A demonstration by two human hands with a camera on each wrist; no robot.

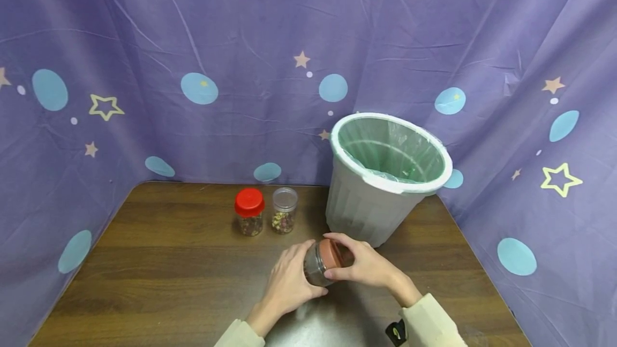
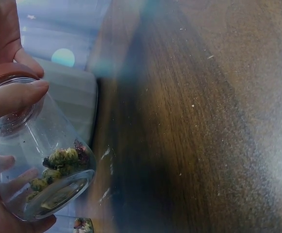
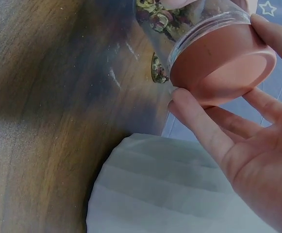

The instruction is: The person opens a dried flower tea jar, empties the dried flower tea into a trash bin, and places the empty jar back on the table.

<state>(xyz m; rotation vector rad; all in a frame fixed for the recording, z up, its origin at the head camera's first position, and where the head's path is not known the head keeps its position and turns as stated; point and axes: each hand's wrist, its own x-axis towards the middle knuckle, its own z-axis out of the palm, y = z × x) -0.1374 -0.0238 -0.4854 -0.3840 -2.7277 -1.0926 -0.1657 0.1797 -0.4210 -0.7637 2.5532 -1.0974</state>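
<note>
A clear jar (image 1: 314,266) with an orange-brown lid (image 1: 331,254) is held tilted over the table's front middle. My left hand (image 1: 289,281) grips the jar's body, its fingers curled round the glass. Around the rim of the lid, my right hand (image 1: 367,265) pinches with thumb and fingers. The lid sits on the jar's mouth in the right wrist view. Dried flower buds (image 2: 60,159) lie in the lower part of the jar, near its base, in the left wrist view.
Behind the hands stand a red-lidded jar (image 1: 249,209) and a jar with a clear lid (image 1: 284,213), both with dried bits inside. A white bin (image 1: 359,205) with a clear liner stands at the back right. A purple curtain (image 1: 241,95) hangs behind the wooden table (image 1: 159,272).
</note>
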